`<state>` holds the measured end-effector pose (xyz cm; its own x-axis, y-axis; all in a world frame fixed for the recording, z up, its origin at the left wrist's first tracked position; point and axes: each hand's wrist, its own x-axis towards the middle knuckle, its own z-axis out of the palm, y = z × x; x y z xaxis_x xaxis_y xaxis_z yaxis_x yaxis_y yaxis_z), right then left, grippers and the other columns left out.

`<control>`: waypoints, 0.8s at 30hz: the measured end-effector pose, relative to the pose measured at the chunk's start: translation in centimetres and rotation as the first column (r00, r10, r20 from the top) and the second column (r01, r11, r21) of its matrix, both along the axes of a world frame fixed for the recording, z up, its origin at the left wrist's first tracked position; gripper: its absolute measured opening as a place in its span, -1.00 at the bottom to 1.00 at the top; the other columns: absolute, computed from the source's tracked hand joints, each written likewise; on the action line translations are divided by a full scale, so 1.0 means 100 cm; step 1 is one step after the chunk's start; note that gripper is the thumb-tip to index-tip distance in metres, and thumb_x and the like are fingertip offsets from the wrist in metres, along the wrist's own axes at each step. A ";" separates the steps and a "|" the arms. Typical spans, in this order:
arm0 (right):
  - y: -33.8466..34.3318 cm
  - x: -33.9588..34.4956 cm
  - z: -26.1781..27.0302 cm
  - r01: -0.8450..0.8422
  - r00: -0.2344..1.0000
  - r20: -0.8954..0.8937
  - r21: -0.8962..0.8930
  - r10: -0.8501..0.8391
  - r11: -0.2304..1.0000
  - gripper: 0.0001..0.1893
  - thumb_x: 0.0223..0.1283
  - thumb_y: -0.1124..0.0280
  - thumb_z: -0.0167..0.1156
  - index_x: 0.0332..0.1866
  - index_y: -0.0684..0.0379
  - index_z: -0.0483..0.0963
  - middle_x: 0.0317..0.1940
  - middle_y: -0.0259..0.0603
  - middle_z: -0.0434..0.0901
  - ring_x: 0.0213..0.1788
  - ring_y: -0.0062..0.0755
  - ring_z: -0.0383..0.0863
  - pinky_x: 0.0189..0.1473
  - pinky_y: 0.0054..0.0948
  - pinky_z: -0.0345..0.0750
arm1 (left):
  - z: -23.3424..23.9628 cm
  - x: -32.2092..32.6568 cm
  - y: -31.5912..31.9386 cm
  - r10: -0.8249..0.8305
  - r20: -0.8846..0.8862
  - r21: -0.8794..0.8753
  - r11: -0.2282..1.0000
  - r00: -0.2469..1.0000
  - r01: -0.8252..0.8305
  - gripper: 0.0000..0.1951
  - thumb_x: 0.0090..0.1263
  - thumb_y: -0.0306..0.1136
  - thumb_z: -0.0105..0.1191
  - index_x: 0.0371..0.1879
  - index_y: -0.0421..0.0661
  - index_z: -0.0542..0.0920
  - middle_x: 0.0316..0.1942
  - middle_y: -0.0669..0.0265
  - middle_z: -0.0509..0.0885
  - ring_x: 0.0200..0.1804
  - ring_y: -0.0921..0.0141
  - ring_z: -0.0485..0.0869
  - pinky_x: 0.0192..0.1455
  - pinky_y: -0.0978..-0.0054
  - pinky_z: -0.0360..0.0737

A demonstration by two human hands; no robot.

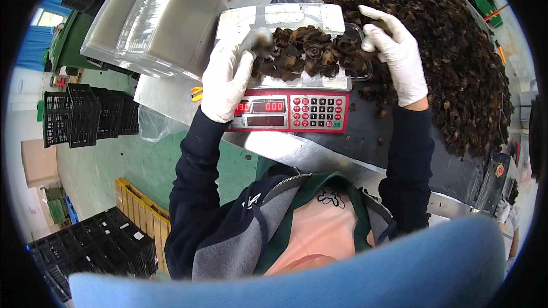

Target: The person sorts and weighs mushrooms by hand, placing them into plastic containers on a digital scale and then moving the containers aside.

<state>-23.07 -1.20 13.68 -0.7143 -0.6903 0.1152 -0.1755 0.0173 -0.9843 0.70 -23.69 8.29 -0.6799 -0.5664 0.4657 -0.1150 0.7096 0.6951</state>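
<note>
A clear plastic tray (367,76) heaped with dark brown wood ear fungus (299,51) rests across the platform of a red electronic scale (321,113). My left hand (224,77), in a white glove, wraps around the tray's left end, with thumb and fingers on either side; its fingertips are partly blurred. At the right end my white-gloved right hand (396,51) is bent over the tray's rim and the nearby fungus. Its upper finger stretches out while the lower fingers curl in. Whether those fingers pinch anything is hidden. Red digits glow on the scale's display (267,107).
A large pile of wood ear fungus (445,51) spreads over the metal table (359,137) at right. Stacked clear plastic containers (171,21) stand left of the scale beside an orange tool (196,94). Black crates (83,115) and a wooden pallet (143,209) sit on the green floor.
</note>
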 end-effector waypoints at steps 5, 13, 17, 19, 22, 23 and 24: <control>0.041 -0.016 -0.016 0.135 0.987 0.078 0.075 -0.141 0.988 -0.64 0.45 0.22 0.24 0.23 0.11 0.66 -0.44 -0.57 0.51 -0.46 -0.83 0.31 -0.39 -0.69 0.17 | 0.009 0.016 -0.013 -0.069 -0.013 0.187 0.980 0.998 0.071 -0.55 0.53 -0.49 0.11 0.39 -0.12 0.53 0.30 0.13 0.59 0.25 0.33 0.62 0.32 0.41 0.54; 0.106 -0.048 -0.104 0.202 0.754 0.639 -0.004 -0.153 0.979 -0.61 0.51 0.09 0.19 0.13 0.21 0.64 -0.29 -0.46 0.70 -0.50 -0.75 0.39 -0.47 -0.66 0.24 | 0.012 0.037 -0.050 -0.217 0.042 0.779 0.618 0.975 0.104 -0.53 0.63 -0.41 0.07 0.48 -0.16 0.40 0.10 0.32 0.67 -0.07 0.59 0.68 -0.01 0.63 0.65; 0.079 -0.033 -0.079 -0.043 0.936 0.350 0.034 0.028 0.998 -0.74 0.49 0.30 0.12 0.00 0.19 0.68 -0.22 -0.45 0.70 -0.48 -0.78 0.32 -0.42 -0.69 0.23 | 0.017 0.021 -0.056 -0.350 0.226 0.781 0.623 0.909 0.045 -0.37 0.59 -0.30 0.15 0.55 -0.24 0.26 -0.04 0.31 0.70 -0.25 0.55 0.72 -0.24 0.65 0.70; 0.060 -0.027 -0.068 -0.119 0.991 0.070 0.134 0.110 0.984 -0.72 0.48 0.25 0.13 -0.02 0.14 0.72 -0.23 -0.45 0.65 -0.35 -0.72 0.43 -0.30 -0.64 0.33 | 0.013 0.013 -0.056 -0.394 0.205 0.797 0.599 0.896 0.081 -0.31 0.60 -0.28 0.14 0.60 -0.25 0.16 -0.19 0.32 0.72 -0.41 0.58 0.72 -0.45 0.72 0.65; 0.027 -0.025 -0.084 -0.100 0.993 0.078 0.101 0.093 0.990 -0.63 0.43 0.06 0.26 -0.15 0.20 0.72 -0.38 -0.34 0.66 -0.32 -0.65 0.51 -0.21 -0.54 0.42 | 0.009 0.005 -0.043 -0.397 0.274 0.766 0.641 0.876 0.051 -0.30 0.61 -0.31 0.11 0.62 -0.24 0.12 -0.28 0.39 0.67 -0.53 0.56 0.69 -0.57 0.73 0.61; 0.023 -0.025 -0.080 -0.108 0.994 0.052 0.219 0.099 0.970 -0.65 0.40 0.08 0.32 -0.28 0.20 0.68 -0.48 -0.38 0.62 -0.42 -0.65 0.46 -0.31 -0.53 0.37 | 0.009 0.003 -0.039 -0.392 0.285 0.765 0.643 0.875 0.039 -0.31 0.61 -0.34 0.10 0.63 -0.21 0.12 -0.28 0.39 0.66 -0.53 0.56 0.69 -0.57 0.72 0.61; 0.019 -0.029 -0.090 -0.096 0.993 0.081 0.177 0.083 0.980 -0.67 0.38 0.12 0.34 -0.32 0.19 0.66 -0.51 -0.40 0.60 -0.45 -0.65 0.43 -0.35 -0.52 0.34 | 0.013 -0.002 -0.032 -0.374 0.286 0.751 0.659 0.883 0.036 -0.33 0.61 -0.36 0.07 0.62 -0.20 0.14 -0.28 0.38 0.66 -0.54 0.56 0.68 -0.57 0.72 0.61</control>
<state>-25.99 0.68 4.70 -0.6507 -0.7564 -0.0665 -0.1127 0.1829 -0.9766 0.48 -26.88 9.58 -0.8388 -0.4232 -0.3427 -0.4020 0.0567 0.9139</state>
